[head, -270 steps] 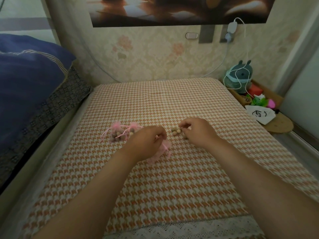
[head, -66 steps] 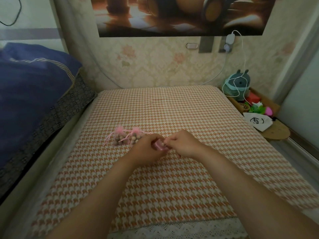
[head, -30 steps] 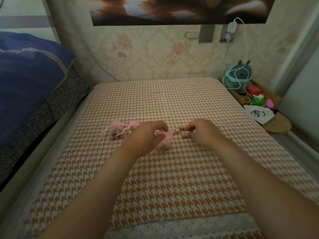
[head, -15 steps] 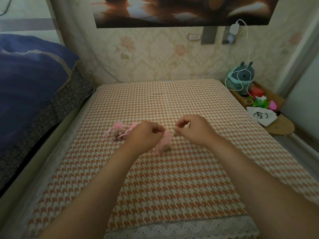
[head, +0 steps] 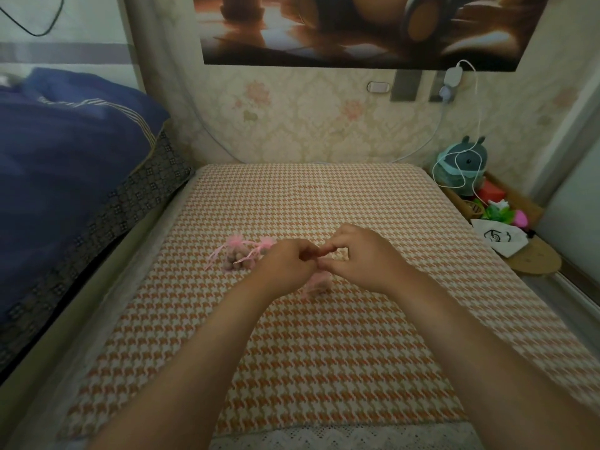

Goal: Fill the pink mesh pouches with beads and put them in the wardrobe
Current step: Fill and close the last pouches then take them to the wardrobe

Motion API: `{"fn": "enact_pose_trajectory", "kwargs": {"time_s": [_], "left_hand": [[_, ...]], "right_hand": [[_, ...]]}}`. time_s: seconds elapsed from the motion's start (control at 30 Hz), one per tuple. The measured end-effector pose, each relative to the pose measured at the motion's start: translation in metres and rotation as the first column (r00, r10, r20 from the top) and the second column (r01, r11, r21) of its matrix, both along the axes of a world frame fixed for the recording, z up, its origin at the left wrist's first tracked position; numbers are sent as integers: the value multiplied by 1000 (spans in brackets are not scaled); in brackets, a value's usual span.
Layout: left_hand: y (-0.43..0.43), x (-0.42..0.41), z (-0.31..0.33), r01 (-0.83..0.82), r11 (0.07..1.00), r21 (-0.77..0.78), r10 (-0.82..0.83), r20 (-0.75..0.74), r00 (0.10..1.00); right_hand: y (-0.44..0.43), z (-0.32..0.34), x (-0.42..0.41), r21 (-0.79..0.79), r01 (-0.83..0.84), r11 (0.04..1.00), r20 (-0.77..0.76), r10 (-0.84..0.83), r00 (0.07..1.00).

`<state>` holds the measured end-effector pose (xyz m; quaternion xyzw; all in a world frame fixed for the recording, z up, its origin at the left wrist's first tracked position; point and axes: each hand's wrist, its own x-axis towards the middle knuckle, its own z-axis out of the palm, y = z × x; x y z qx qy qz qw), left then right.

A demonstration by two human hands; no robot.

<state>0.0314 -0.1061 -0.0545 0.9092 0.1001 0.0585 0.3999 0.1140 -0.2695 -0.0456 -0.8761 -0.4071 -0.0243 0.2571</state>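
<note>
Filling pouch, which sits on the cloth under my hands; two full pouches lie just left. Left hand pinches its mouth. Right hand fingers are pinched there too, on what I cannot tell. Next, I judge: finish loading, then cinch it.

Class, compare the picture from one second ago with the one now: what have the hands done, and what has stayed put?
The right hand lifted off the houndstooth cloth and moved left; its fingertips now meet the left hand above the pink mesh pouch, which the left hand keeps pinching at its top. Whether the right hand carries a bead is hidden. The two filled pouches lie unchanged.
</note>
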Motion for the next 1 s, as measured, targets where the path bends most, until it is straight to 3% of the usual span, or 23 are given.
{"fn": "enact_pose_trajectory", "kwargs": {"time_s": [0.13, 0.23, 0.43, 0.63, 0.7, 0.9, 1.0], "left_hand": [[0, 2, -1, -21, 1000, 17, 21, 28, 999], [-2, 3, -2, -45, 998, 35, 43, 58, 997], [-3, 4, -2, -120, 993, 12, 118, 79, 990], [-1, 2, 1, -104, 991, 89, 103, 17, 995], [1, 2, 0, -98, 993, 71, 98, 0, 995], [1, 4, -1, -118, 992, -54, 116, -39, 993], [1, 4, -1, -126, 987, -99, 120, -63, 991]], "right_hand": [[-8, 3, 10, 148, 76, 986, -55, -69, 996], [-22, -3, 19, 131, 197, 972, -100, -185, 978], [-39, -28, 32, -189, 335, 923, -91, -356, 930], [-35, -50, 37, -227, 300, 926, -107, -330, 938], [-32, -48, 37, -166, 299, 940, -131, -322, 938], [-7, -7, 14, 318, 226, 921, -351, -107, 930], [4, 3, 1, 352, 137, 926, -315, -20, 949]]}}
